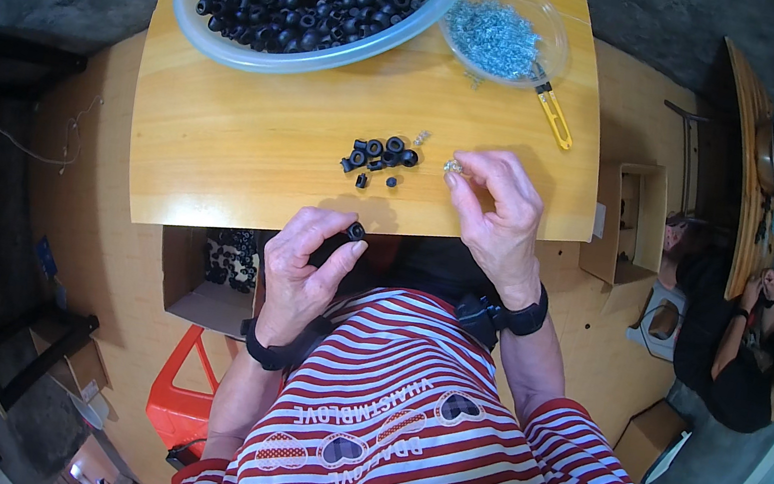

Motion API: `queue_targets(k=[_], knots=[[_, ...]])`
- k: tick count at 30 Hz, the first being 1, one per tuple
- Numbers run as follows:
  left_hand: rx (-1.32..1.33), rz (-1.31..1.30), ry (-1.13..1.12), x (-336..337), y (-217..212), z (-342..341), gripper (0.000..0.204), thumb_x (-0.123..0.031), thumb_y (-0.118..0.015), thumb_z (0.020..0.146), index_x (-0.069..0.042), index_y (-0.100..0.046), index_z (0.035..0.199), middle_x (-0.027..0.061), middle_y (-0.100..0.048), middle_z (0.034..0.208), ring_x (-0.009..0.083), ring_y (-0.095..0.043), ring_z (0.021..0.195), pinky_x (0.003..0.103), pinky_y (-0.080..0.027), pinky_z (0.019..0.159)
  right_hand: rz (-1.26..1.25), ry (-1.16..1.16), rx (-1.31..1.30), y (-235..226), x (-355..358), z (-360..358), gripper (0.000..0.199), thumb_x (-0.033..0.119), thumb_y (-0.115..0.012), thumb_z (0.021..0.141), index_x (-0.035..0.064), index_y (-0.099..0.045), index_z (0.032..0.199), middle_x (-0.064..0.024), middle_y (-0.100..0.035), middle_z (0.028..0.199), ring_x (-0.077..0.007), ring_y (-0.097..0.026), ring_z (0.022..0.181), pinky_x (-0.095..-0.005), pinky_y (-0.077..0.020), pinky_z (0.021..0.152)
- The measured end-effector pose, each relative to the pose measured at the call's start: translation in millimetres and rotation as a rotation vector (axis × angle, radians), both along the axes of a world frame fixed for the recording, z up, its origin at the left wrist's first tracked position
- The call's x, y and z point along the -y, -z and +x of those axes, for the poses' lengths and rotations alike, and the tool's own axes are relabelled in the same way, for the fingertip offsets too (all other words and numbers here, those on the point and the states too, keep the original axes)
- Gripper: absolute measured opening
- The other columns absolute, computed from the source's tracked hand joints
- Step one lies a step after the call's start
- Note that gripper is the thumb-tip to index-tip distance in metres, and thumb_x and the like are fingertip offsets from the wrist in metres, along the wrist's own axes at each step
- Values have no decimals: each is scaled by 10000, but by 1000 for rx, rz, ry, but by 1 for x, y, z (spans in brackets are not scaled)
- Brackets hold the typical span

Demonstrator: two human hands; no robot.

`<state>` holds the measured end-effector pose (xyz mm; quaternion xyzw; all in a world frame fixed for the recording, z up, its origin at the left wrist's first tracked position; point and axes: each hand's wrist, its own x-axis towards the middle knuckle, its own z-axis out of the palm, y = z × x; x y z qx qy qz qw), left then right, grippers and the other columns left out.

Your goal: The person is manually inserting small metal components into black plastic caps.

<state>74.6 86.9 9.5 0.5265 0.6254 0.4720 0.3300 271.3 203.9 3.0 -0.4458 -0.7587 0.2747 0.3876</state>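
Note:
Between thumb and forefinger, my left hand pinches a small black ring-shaped part just off the table's front edge. My right hand pinches a tiny clear piece over the tabletop, its fingertips partly covering it. A loose cluster of black parts lies on the wood between the hands, some showing a hollow end. A few clear bits rest just behind that cluster.
A big translucent basin of black parts stands at the back of the table. Right of it are a round tub of clear bluish pieces and a yellow cutter. Cardboard boxes sit below. Another person works at far right.

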Motion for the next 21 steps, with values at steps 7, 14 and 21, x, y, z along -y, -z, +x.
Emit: queue_targets(k=[7, 14, 21], knots=[[-10, 1, -1, 1, 1, 0, 240, -30, -739, 785, -2, -681, 1017, 78, -648, 876, 165, -615, 814, 264, -480, 749, 10, 18, 90, 5, 3, 9, 214, -3, -717, 741, 37, -655, 941, -126, -626, 856, -306, -627, 771, -373, -501, 666], [-4, -7, -4, 0, -1, 0, 246, -28, -743, 781, -6, -684, 1019, 78, -653, 883, 166, -619, 819, 263, -481, 754, -1, 77, 77, 8, -1, 5, 148, 5, -722, 745, 44, -655, 871, -110, -610, 788, -291, -617, 716, -371, -487, 629], [-1, -6, -5, 1, 1, 0, 248, -20, -744, 777, -7, -687, 1018, 77, -655, 888, 166, -619, 822, 265, -480, 755, 23, 85, 178, 6, -2, -4, 149, 96, -767, 720, 70, -629, 771, -73, -592, 733, -282, -592, 676, -400, -453, 613]])
